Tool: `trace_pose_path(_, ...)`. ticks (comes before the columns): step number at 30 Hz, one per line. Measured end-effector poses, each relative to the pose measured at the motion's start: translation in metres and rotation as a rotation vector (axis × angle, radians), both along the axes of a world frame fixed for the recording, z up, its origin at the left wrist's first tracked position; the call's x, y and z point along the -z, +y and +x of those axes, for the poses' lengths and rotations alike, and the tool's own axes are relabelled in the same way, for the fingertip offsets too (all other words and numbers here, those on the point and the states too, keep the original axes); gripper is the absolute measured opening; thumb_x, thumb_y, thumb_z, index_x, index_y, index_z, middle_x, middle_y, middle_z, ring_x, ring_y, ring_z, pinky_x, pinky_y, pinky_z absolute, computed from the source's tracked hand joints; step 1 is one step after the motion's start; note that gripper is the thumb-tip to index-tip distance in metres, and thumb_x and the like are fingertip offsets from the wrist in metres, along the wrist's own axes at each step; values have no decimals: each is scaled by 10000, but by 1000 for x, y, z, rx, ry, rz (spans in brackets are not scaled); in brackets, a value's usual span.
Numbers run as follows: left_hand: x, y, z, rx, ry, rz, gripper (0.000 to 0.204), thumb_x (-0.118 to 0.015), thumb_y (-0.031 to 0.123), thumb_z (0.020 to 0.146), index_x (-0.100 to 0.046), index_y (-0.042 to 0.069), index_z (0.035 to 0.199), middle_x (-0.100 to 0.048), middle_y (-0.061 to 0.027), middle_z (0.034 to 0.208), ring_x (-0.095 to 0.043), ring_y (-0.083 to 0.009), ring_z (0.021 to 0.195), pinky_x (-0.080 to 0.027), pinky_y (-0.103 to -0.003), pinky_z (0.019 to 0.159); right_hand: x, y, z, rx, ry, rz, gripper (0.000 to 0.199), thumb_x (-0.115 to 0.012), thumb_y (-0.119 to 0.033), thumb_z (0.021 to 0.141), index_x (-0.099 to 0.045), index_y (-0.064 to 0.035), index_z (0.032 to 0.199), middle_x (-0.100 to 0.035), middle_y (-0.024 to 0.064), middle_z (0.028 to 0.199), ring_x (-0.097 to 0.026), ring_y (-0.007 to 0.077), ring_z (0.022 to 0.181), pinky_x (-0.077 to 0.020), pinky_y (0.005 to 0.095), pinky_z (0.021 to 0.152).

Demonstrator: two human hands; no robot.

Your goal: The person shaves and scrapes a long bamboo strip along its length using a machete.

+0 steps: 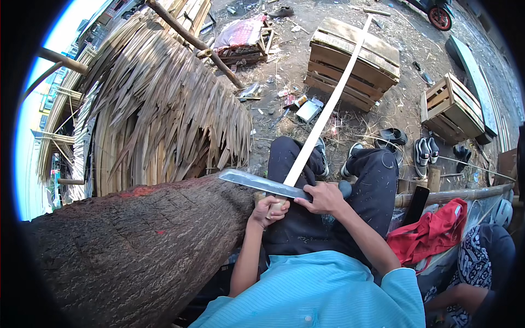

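My left hand (268, 211) is closed around the near end of a long, pale wooden or bamboo strip (330, 109). The strip runs away from me between my knees, and its far end passes over a slatted crate (350, 65). Across it, close to my left fingers, lies the broad grey blade of a machete (257, 182), its tip pointing left over a thick dark log (147, 240). My right hand (325, 199) is closed on the machete's right end, and the fingers hide its handle.
Thatch of dry leaves (169, 93) stands at the left beside a slanting pole (191, 38). A smaller crate (453, 108), sneakers (424, 153) and litter are on the ground. Red cloth (432, 232) and a dark phone (416, 205) lie at my right. Another person's arm (462, 296) shows lower right.
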State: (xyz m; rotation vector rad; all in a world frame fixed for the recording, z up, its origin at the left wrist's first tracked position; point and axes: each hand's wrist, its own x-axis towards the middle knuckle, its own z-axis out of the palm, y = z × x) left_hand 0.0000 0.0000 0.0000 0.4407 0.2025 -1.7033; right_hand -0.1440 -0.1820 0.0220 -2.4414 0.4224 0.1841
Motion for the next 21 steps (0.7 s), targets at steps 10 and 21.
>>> trace_pose_path(10, -11, -9, -4, 61, -459, 268, 274, -574, 1, 801, -488, -6, 1061, -400, 43, 674, -271, -1, 459, -189, -158, 361, 20, 4, -1, 58, -89, -130, 526, -506, -631, 765, -639, -128, 842, -601, 169, 589, -624, 327, 574, -484, 419, 507)
trace_pose_path(21, -16, -13, -6, 79, -377, 124, 488, -555, 46, 846, -382, -29, 1296, -398, 33, 662, -259, 3, 438, -199, -151, 344, 6, -34, 11, 249, 55, 71, 575, -466, -592, 827, -600, -36, 885, -609, 247, 724, -619, 404, 753, -493, 473, 671)
